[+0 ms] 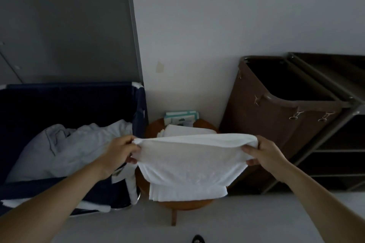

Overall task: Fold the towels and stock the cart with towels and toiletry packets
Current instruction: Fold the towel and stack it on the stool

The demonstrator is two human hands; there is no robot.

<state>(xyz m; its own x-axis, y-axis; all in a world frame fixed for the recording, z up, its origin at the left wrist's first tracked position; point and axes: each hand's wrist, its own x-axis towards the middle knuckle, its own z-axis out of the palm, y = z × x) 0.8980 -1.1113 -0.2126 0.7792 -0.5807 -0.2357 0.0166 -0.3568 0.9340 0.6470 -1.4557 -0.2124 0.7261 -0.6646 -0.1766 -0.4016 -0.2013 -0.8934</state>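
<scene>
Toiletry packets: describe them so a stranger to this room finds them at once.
Look at the round wooden stool standing between the dark blue laundry bin and the brown cart. The toiletry packets lie at its far edge, behind the folded white towels. They alone are flat and teal-and-white.

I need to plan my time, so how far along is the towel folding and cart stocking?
Done: folded towels sit on the stool beside toiletry packets. In hand: left hand and right hand stretch a white towel, mid-fold. Left: rumpled linen lies in the blue hamper, and no towels show on the cart yet.
</scene>
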